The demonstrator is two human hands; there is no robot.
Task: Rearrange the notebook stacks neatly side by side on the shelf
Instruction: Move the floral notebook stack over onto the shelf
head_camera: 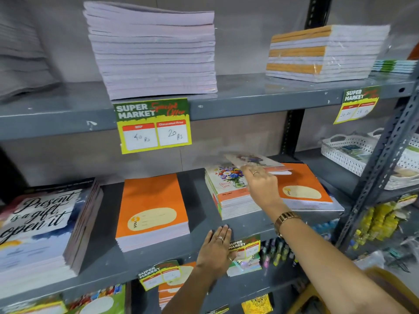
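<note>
On the middle shelf (199,236) lie several notebook stacks: a "Present is a gift" stack (38,227) at left, an orange stack (150,211), a floral-cover stack (226,189) and another orange stack (303,189) at right. My right hand (260,184) is raised over the floral stack and grips a blurred floral notebook (256,160), held tilted in the air above the two right stacks. My left hand (216,245) rests flat, fingers together, on the shelf's front edge below the floral stack, holding nothing.
The upper shelf (238,98) carries a tall pale notebook stack (154,53) and a wrapped orange-striped stack (322,53). Price tags (154,125) hang from the shelf edges. White perforated baskets (353,155) stand at right behind a slanted metal upright (381,159). Pens and more notebooks fill the lower shelf.
</note>
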